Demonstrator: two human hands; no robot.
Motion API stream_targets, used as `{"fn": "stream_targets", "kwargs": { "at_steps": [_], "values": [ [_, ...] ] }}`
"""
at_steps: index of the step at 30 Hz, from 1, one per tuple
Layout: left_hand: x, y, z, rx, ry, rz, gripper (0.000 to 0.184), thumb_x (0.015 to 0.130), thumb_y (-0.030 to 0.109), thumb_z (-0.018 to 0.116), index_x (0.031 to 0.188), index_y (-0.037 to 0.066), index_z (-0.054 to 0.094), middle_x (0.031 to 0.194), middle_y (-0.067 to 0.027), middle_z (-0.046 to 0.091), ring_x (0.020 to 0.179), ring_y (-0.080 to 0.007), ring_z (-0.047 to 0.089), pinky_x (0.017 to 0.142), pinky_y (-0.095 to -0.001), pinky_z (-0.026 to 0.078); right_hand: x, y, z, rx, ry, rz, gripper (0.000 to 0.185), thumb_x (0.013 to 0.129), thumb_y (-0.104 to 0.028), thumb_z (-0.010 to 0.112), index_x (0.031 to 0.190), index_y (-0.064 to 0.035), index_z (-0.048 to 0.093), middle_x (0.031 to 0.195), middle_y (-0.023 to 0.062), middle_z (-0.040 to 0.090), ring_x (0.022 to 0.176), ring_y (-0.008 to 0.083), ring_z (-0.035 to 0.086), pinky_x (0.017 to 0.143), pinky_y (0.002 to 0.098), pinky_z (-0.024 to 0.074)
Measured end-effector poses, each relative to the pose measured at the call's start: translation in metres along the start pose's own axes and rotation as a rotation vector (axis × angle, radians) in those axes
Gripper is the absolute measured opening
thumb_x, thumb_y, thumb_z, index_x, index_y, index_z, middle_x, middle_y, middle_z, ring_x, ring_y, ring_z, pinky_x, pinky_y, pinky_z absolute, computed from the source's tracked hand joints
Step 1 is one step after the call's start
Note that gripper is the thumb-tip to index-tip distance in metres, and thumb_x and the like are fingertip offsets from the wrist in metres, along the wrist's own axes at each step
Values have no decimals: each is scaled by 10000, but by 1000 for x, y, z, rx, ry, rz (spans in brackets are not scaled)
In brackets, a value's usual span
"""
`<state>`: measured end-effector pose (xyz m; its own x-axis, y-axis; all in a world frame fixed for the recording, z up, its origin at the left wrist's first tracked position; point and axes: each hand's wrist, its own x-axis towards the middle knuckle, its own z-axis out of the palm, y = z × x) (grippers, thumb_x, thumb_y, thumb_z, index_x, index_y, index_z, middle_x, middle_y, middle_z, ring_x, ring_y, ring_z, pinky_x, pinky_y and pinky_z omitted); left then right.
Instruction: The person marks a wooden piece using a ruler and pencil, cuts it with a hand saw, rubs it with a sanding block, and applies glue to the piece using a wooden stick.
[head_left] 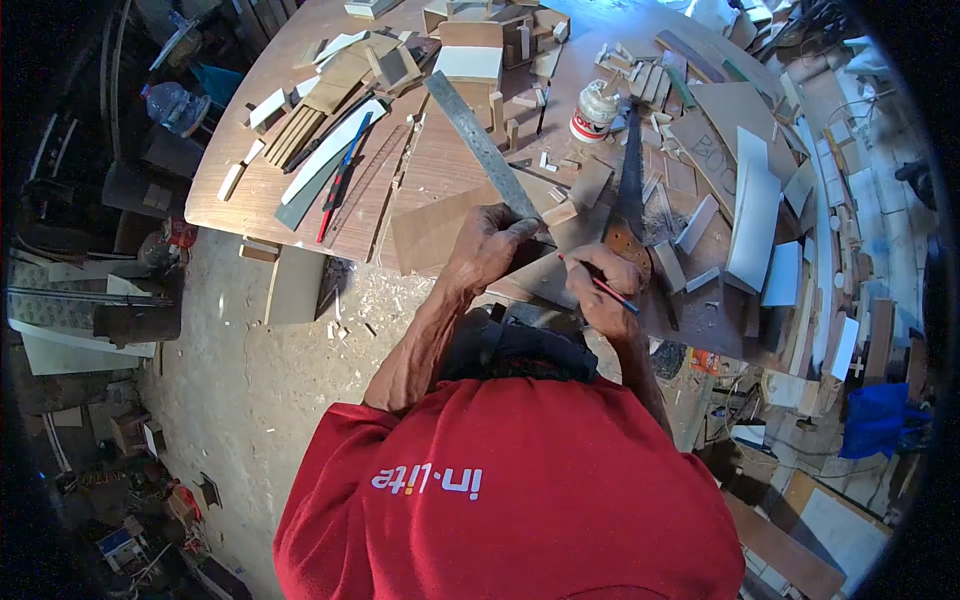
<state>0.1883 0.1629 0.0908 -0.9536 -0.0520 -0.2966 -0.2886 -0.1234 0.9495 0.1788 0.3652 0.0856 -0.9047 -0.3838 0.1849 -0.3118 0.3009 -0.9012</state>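
My left hand (487,245) grips the lower end of a long grey metal ruler (480,140), which slants up and to the left over the table. Closed round a thin red and dark pencil (612,294), my right hand (606,284) is just to the right of the left one. The pencil's point faces the ruler's near end. Under and between my hands lie brown board pieces (545,277), partly hidden by the fingers. A handsaw (629,190) with a wooden handle lies right beyond my right hand.
On the wooden table (300,205) are a white glue jar (596,110), a red and black tool (342,178), stacked wood strips (293,135) and several offcuts. White-faced boards (752,215) lean at the right. Shavings (350,300) litter the floor below the table's edge.
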Motion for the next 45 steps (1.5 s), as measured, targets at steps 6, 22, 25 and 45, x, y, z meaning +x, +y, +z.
{"fn": "stream_targets", "kwargs": {
  "at_steps": [6, 22, 25, 45],
  "values": [
    [-3, -1, -3, -94, 15, -73, 225, 874, 147, 637, 965, -53, 683, 835, -78, 678, 708, -109, 578, 643, -250, 466, 8, -9, 24, 158, 125, 255, 231, 925, -224, 607, 887, 1, 645, 706, 23, 623, 609, 89, 548, 565, 234, 435],
    [44, -11, -98, 8, 32, 118, 283, 924, 180, 556, 1127, -16, 551, 906, -81, 618, 754, -124, 536, 673, -261, 460, 28, 7, 50, 381, 302, 313, 256, 916, -195, 635, 995, 47, 668, 703, 47, 622, 576, 96, 530, 545, 240, 435],
    [81, -4, -126, 78, 23, 176, 234, 919, 169, 574, 1052, -19, 535, 873, -80, 617, 724, -120, 544, 621, -256, 465, 23, 12, 38, 369, 392, 326, 253, 914, -216, 613, 920, 30, 669, 702, 44, 626, 596, 97, 553, 544, 244, 424],
    [207, 27, -166, 99, -116, 82, 333, 879, 162, 650, 1138, -37, 583, 872, -31, 585, 748, -114, 532, 645, -239, 436, -30, 38, 45, 332, 637, 497, 153, 910, -150, 643, 962, -12, 685, 761, 31, 665, 651, 86, 584, 583, 240, 457]
  ]
}}
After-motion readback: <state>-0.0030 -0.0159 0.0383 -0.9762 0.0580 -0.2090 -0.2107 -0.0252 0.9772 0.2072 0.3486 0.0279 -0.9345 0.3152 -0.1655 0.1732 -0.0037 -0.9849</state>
